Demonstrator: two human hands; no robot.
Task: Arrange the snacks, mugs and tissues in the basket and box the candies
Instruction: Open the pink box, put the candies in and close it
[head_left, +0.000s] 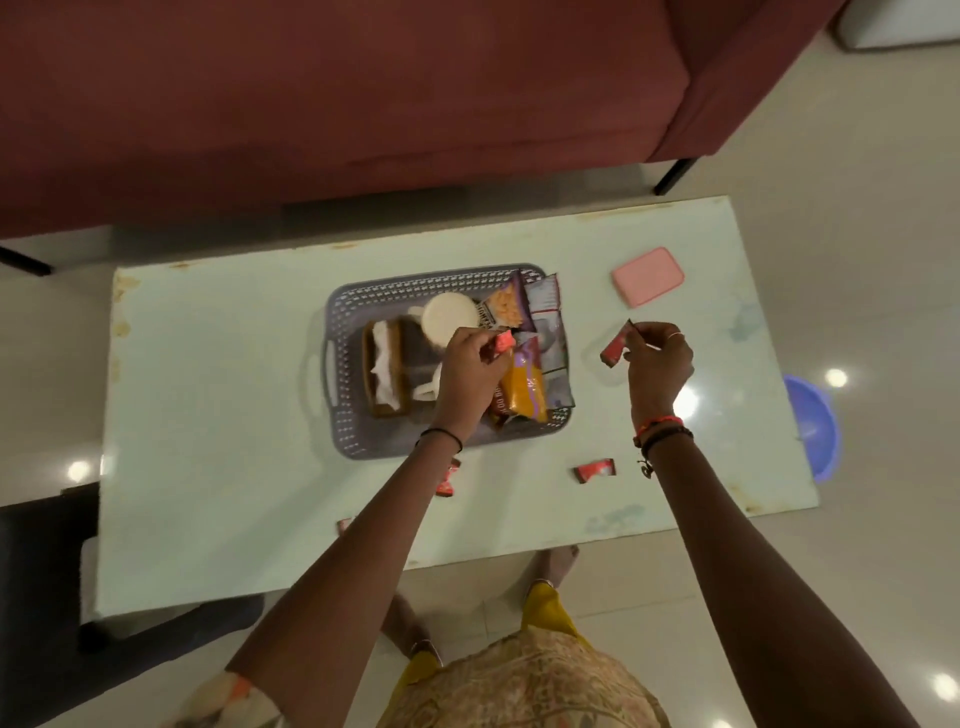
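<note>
A grey woven basket (343, 332) sits mid-table holding a brown tissue box (383, 371), a white mug (449, 318), a second mug (430, 391) partly hidden by my arm, and several snack packets (524, 387). My left hand (470, 364) hovers over the basket, pinching a red candy (504, 343). To the right of the basket, my right hand (657, 364) holds another red candy (615, 349) above the table. A closed pink box (648, 275) lies at the far right. Loose candies lie near the front: one (596, 470) on the right, one (448, 480) beside my left forearm, one (344, 525) at its edge.
The pale green table (218, 415) stands before a maroon sofa (363, 93). A blue basin (810, 426) sits on the floor beyond the table's right edge. A dark chair (47, 545) stands at the left front corner. My feet show under the front edge.
</note>
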